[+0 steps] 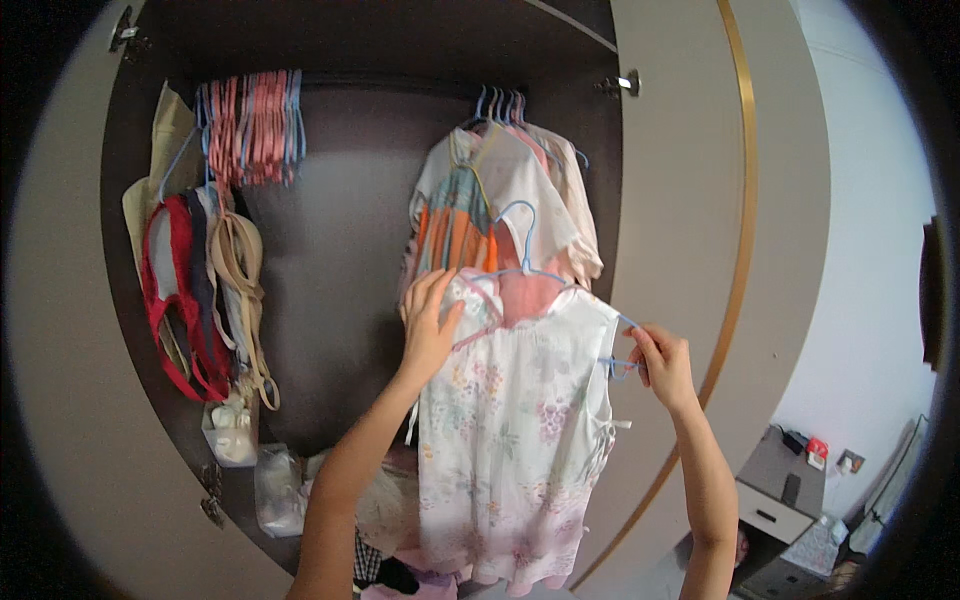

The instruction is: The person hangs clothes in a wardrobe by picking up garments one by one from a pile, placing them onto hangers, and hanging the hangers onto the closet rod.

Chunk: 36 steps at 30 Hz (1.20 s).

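A white sleeveless floral top (510,420) with pink trim at the neck hangs on a blue hanger (528,244) in front of me. My left hand (429,319) is at the top's left shoulder, with the thumb over the fabric; the cloth hides part of its grip. At the other shoulder, my right hand (665,366) pinches the end of the blue hanger, which sticks out of the armhole. Directly behind the top are an orange and teal garment (456,217) and a white shirt (517,176).
Many pink and blue hangers (251,127) crowd the rail's left end. Below them hang a red bra (176,292) and a beige bra (238,251). A white bin (229,435) and folded clothes lie low in the wardrobe. An open door (675,225) stands right, near a drawer unit (776,480).
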### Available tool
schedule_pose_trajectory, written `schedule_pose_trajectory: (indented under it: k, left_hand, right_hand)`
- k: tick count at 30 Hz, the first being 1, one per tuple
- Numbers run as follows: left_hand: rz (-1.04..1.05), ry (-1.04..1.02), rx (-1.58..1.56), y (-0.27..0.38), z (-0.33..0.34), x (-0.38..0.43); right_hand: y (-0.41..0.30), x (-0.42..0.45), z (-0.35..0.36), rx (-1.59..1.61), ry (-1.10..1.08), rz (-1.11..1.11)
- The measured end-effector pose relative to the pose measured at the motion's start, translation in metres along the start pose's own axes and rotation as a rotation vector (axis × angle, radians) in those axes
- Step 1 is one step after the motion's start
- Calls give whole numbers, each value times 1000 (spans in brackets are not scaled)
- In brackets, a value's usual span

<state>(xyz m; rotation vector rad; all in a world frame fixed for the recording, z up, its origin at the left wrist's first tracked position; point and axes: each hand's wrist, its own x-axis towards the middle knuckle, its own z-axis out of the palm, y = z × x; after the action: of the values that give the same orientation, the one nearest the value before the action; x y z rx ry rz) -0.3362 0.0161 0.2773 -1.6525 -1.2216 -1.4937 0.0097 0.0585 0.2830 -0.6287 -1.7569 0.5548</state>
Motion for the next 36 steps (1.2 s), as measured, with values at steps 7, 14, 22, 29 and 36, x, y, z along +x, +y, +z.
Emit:
schedule_pose_trajectory:
  k: [7,14,22,29,36]
  left_hand:
    - [-48,-155,-98,-52,28,5]
    - [-226,-301,-251,-123,49,38]
    - [-231,-326,-326,-182,95,47]
    - [-229,-385,-265,-204,117,45]
    - [-137,-342,-423,-174,89,47]
  right_hand:
    - [-32,147,70,-134,204,-300]
    - [-56,275,148,-60,360,-385]
    - [-15,392,218,-348,691,-559]
    - [-21,371,253,-372,638,-430]
    - [-26,347,249,-818,494,-319]
